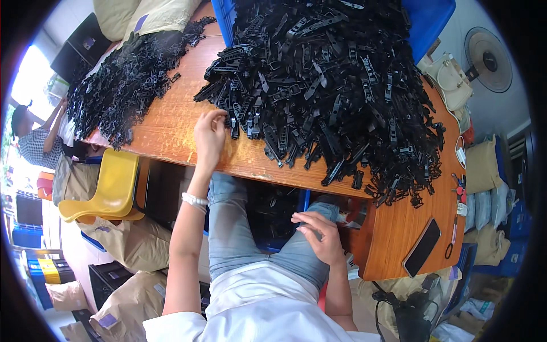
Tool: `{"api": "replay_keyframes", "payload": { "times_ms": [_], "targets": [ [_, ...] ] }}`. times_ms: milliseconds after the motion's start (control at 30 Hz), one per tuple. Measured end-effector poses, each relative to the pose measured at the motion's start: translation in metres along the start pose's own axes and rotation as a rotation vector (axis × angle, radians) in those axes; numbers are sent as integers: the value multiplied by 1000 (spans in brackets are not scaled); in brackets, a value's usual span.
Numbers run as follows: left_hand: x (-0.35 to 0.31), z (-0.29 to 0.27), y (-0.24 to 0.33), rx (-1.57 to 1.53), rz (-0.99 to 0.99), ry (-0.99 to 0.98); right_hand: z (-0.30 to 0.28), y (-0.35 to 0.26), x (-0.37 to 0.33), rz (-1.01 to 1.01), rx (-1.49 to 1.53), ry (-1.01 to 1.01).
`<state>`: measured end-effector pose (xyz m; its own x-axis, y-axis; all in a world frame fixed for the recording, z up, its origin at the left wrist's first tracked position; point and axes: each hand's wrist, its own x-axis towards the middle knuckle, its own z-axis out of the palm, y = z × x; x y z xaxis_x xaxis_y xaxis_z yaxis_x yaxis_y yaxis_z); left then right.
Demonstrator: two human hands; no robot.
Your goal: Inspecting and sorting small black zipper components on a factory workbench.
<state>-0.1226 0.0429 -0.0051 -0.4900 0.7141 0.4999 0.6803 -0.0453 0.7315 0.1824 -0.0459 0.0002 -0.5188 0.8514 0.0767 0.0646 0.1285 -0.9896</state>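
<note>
A big heap of small black plastic clip-like parts [319, 85] covers the middle of the wooden table [165, 122] in front of me. At its near left edge is my left hand [209, 134], its fingers curled in and their tips against the outermost black parts. Whatever lies between those fingertips is too small to make out. My right hand [322, 235] hovers over my right thigh, below the table edge, with fingers stretched out and nothing visible in it. Under the table between my knees, more black parts [273, 208] show in a blue container [306, 199].
A second heap of black parts [122, 85] lies at the far left. Behind the main heap stands a tipped blue bin [436, 23]. A phone [421, 247] and scissors [450, 245] lie at right. Left are a yellow chair [108, 188] and a person [43, 139].
</note>
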Motion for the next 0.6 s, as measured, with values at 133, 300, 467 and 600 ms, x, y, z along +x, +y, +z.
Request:
{"api": "replay_keyframes", "payload": {
  "times_ms": [133,300,467,600],
  "targets": [
    [28,2,-37,151,5,113,-13,1,-2,-50,-122,-1],
    [60,5,-52,452,193,271,-21,13,-14,59,-44,85],
    [86,-9,-73,329,11,-111,-17,14,-13,91,-88,43],
    [77,-15,-64,397,-56,33,-15,20,-16,95,-71,55]
  ]
}}
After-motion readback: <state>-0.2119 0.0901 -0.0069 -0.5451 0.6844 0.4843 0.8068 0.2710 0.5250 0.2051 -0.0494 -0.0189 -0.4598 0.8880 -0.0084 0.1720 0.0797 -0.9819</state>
